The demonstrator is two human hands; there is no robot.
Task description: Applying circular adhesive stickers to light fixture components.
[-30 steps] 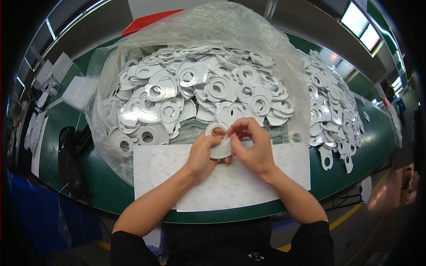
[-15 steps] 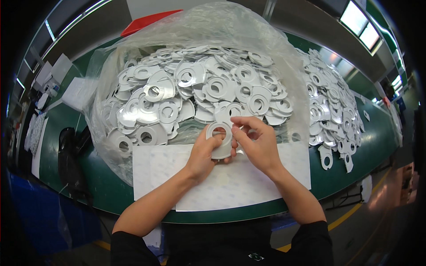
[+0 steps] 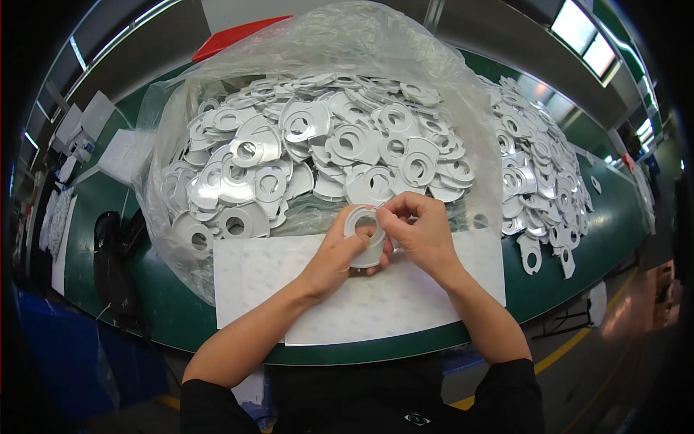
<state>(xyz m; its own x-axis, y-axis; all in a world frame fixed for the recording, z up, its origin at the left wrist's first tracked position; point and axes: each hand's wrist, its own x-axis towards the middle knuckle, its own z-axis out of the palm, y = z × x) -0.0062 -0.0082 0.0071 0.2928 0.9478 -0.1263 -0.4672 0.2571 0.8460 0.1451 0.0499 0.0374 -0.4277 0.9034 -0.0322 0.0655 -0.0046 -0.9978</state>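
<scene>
Holds a smooth white ring part [image 3: 369, 257] in the left hand [image 3: 332, 254] — thumb laid across the left of its face, other fingers [image 3: 374, 270] curled behind and under the lower edge, closed on it. Shows a round hole through its upper half, a stepped rim about the hole and a broader, rounded lower body. Sits between both hands, face up toward the camera, over flat white sheets [image 3: 405, 311] with faint bluish mottling.

Bends thumb and forefinger of the right hand [image 3: 426, 235] close together at the upper right of the same rim; cannot tell whether pinching the edge, gripping something thin or merely touching.

Just beyond, spreads out into a heap of similar parts [image 3: 318, 155] — glossy, white to pale grey, thin and flat, round-holed with lobed outlines, overlapping at all angles. Lies inside a crumpled, cloudy plastic bag [image 3: 369, 36], with film rising in soft folds behind. To the right, outside the film, slopes down in a second heap [image 3: 538, 166] of the same kind on the smooth green worktop [image 3: 188, 296]. At far left, includes a dark, slack pouch [image 3: 112, 275]; behind the bag, a hard-edged red tray [image 3: 238, 37].
</scene>
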